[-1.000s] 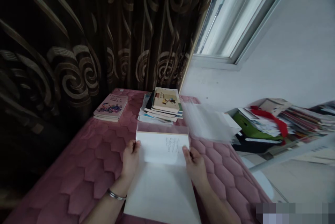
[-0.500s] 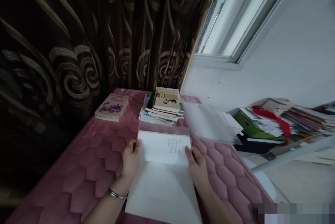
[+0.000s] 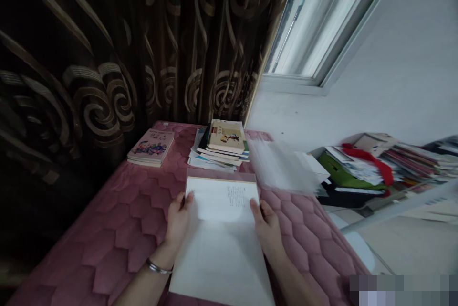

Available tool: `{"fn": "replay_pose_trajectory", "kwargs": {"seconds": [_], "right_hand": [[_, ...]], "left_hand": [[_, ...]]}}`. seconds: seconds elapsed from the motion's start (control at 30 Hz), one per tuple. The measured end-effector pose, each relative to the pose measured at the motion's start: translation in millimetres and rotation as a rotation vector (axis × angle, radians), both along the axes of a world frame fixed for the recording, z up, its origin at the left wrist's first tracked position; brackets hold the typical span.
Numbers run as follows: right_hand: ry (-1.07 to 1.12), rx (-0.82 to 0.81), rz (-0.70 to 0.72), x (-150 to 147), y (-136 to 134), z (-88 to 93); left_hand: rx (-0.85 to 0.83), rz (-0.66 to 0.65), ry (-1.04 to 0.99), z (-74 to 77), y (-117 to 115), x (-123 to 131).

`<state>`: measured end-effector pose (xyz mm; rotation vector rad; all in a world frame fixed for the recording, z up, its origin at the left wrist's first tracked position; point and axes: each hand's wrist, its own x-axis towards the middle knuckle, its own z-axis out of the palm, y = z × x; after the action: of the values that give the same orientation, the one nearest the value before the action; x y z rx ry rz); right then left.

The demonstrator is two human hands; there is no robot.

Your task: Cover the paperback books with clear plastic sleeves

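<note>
My left hand (image 3: 179,217) grips the left edge of an open book (image 3: 218,248), thumb on top. A silver bangle circles that wrist. On the book's opposite edge, my right hand (image 3: 265,220) is closed with its thumb pressed on the page. The upper page is white with small vertical print toward its right side; the lower one looks blank. Past the book's top edge, a strip of clear plastic film (image 3: 222,174) shows. The fingers beneath the book are mostly hidden.
A pink quilted cover (image 3: 143,220) lies underneath. Farther back are pink picture-covered books (image 3: 150,147), a taller book stack (image 3: 226,138) and a pile of translucent plastic sheets (image 3: 284,167). At right stands a cluttered shelf (image 3: 358,167). Dark curtains (image 3: 118,53) hang behind.
The view has shifted slightly, moving the scene a little to the left. Both hands keep the same hold on the open book.
</note>
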<state>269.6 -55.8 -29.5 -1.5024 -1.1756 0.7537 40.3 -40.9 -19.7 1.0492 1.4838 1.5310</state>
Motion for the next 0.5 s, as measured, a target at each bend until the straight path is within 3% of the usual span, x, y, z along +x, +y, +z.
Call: {"fn": "replay_pose_trajectory", "kwargs": {"seconds": [0.2, 0.37, 0.5], "right_hand": [[0.015, 0.018, 0.026, 0.6, 2.2, 0.0], [-0.016, 0.003, -0.011, 0.6, 2.0, -2.4], [-0.010, 0.007, -0.001, 1.6, 1.5, -3.2]], "left_hand": [[0.010, 0.005, 0.042, -5.5, 1.4, -2.4], [0.008, -0.033, -0.066, -2.6, -0.4, -2.3], [0.021, -0.002, -0.007, -0.3, -0.8, -1.9]]}}
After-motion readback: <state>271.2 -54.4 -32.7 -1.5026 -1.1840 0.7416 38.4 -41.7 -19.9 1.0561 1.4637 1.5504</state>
